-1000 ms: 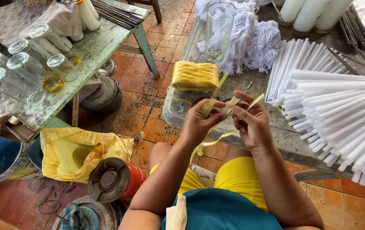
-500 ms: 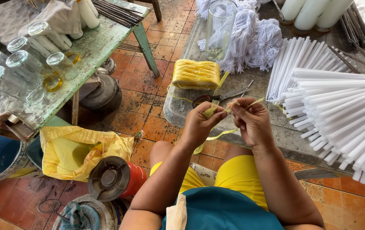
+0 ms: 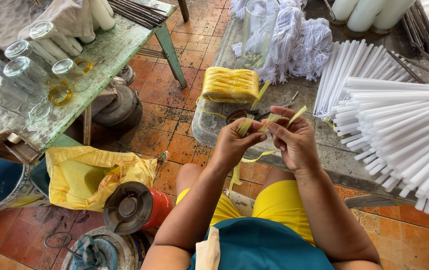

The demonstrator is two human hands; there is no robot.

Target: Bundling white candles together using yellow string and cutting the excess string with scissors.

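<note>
My hands pinching a yellow strip
Left hand (image 3: 232, 142) and right hand (image 3: 294, 140) both grip the yellow strip (image 3: 269, 121); yellow bundle (image 3: 229, 85) just beyond

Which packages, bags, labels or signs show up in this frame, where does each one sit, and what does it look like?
Crumpled yellow woven plastic sack: on the tiled floor, lower left, beside a red canister; opening slack.
Flat yellow bundle of plastic strip: on the grey stone bench, ahead of the left hand and right hand, which pinch a yellow strip from it.
No labels, signs or screens are visible.
</note>
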